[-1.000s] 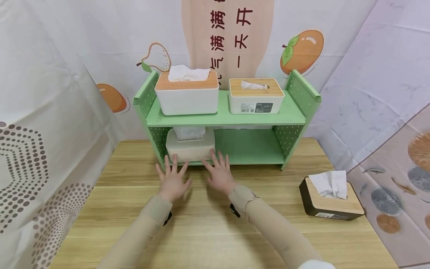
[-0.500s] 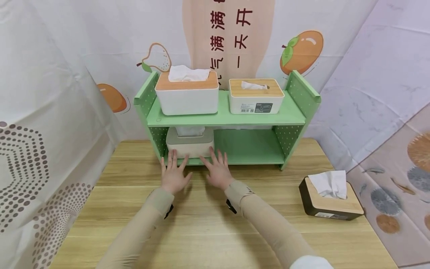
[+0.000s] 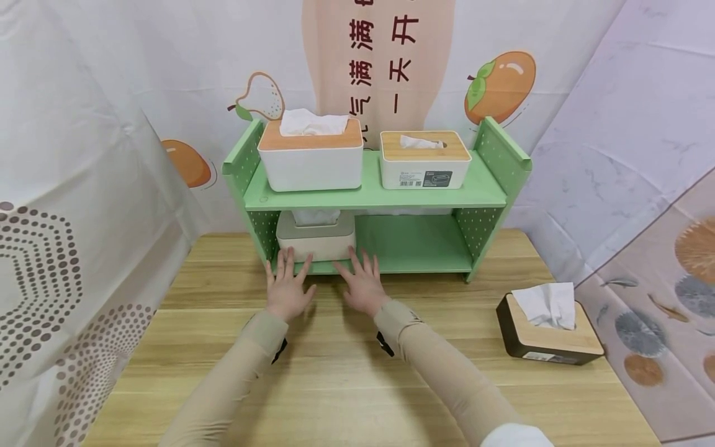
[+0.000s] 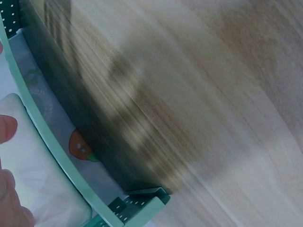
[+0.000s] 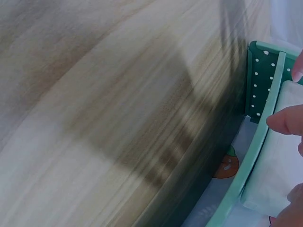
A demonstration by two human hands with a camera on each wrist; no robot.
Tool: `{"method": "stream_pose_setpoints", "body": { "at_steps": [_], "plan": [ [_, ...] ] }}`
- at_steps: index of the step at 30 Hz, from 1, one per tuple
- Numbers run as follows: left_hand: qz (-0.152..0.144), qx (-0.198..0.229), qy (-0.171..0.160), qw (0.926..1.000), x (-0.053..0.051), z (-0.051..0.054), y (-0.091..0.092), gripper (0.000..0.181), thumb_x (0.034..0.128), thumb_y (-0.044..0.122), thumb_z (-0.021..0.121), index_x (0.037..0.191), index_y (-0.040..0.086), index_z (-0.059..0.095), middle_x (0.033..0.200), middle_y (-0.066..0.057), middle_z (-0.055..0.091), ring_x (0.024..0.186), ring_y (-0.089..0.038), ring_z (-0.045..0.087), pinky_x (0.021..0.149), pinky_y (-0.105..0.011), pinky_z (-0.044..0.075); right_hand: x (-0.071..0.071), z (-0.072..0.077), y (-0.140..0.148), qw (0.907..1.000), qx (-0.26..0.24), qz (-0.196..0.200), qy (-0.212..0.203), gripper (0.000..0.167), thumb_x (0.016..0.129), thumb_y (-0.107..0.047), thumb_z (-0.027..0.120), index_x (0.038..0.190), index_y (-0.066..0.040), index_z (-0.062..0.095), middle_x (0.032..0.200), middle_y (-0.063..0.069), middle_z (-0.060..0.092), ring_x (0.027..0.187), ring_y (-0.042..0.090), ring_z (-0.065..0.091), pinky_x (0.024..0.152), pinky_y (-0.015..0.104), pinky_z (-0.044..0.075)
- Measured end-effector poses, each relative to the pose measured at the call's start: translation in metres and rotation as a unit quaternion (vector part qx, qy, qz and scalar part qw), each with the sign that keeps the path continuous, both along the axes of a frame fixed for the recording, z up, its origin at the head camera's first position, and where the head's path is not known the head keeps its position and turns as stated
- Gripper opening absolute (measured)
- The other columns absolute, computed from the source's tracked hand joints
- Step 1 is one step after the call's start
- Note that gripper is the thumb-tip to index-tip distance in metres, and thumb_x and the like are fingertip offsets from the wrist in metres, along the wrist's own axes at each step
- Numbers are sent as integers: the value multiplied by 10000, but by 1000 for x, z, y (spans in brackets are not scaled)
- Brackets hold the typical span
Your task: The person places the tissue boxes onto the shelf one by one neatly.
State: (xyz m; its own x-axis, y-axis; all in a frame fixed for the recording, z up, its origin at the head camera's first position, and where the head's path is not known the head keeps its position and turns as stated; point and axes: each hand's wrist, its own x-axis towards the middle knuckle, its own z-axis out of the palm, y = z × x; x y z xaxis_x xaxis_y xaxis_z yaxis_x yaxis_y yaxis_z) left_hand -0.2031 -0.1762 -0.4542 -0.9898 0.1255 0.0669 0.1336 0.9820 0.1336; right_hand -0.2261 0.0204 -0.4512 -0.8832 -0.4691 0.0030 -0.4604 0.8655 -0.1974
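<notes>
A cream tissue box with a grey lid [image 3: 316,239] stands on the left part of the lower board of a green shelf [image 3: 413,243]. The left hand [image 3: 288,292], fingers spread, is at the box's front near its left side. Spread too, the right hand [image 3: 364,287] has its fingertips at the box's front right corner. In the left wrist view, parts of fingers [image 4: 7,128] lie over the pale box [image 4: 35,175]. The right wrist view has fingers [image 5: 288,120] at the front of the box [image 5: 279,165]; exact contact is hard to tell.
On the upper board stand a large white tissue box [image 3: 313,167] at left and a smaller one [image 3: 426,172] at right. A black tissue box with a wooden lid [image 3: 550,338] lies on the wooden table [image 3: 346,397] at right. Curtains hang behind and beside the table.
The cream box has moved slightly back into the shelf and its front now stands straighter. Both hands have moved a little forward with it; over the last half second little has changed.
</notes>
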Motion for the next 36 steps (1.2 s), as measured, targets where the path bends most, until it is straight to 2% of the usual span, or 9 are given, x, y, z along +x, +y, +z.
{"method": "stream_pose_setpoints", "body": {
  "at_steps": [7, 17, 21, 25, 30, 36],
  "plan": [
    [-45, 78, -44, 10000, 9, -4, 3, 699, 960, 424, 499, 1531, 216, 154, 1577, -197, -80, 1441, -416, -67, 1110, -629, -72, 7, -3, 2, 9997, -40, 126, 195, 675, 896, -226, 638, 1486, -273, 313, 1589, 153, 60, 1434, 420, 92, 1131, 609, 80],
    [-329, 441, 410, 9976, 31, -24, 18, 726, 916, 345, 592, 1517, 162, 228, 1552, -271, 94, 1423, -463, 88, 1099, -661, 98, 25, -27, 12, 9965, -727, 176, 376, 506, 921, -199, 602, 1403, -172, 451, 1529, 207, 246, 1389, 418, 223, 1105, 604, 171],
    [-401, 725, 430, 9956, 38, -26, 28, 732, 903, 314, 614, 1511, 147, 242, 1523, -310, 158, 1388, -517, 150, 1082, -667, 160, 34, -35, 22, 9951, -924, 261, 255, 485, 907, -179, 606, 1371, -118, 479, 1495, 243, 296, 1354, 438, 270, 1089, 608, 192],
    [-300, 864, 340, 9952, 45, -28, 38, 708, 911, 313, 600, 1503, 128, 257, 1488, -347, 211, 1353, -545, 216, 1070, -665, 198, 40, -40, 36, 9927, -1171, 275, 89, 508, 880, -179, 624, 1357, -75, 486, 1459, 267, 343, 1330, 467, 297, 1083, 613, 200],
    [-187, 937, 445, 9944, 53, -34, 52, 627, 910, 308, 588, 1447, 76, 361, 1439, -332, 334, 1322, -516, 317, 1056, -665, 231, 45, -49, 60, 9870, -1604, 98, -7, 482, 872, -170, 627, 1322, -41, 515, 1398, 272, 429, 1295, 475, 349, 1054, 643, 237],
    [-412, 1320, 654, 9882, 57, -33, 75, 516, 917, 274, 575, 1340, -1, 471, 1402, -319, 393, 1278, -491, 397, 1029, -617, 330, 54, -48, 92, 9769, -2116, -279, -93, 468, 880, -154, 629, 1307, 1, 519, 1357, 274, 473, 1256, 462, 425, 1049, 613, 301]
  ]
}}
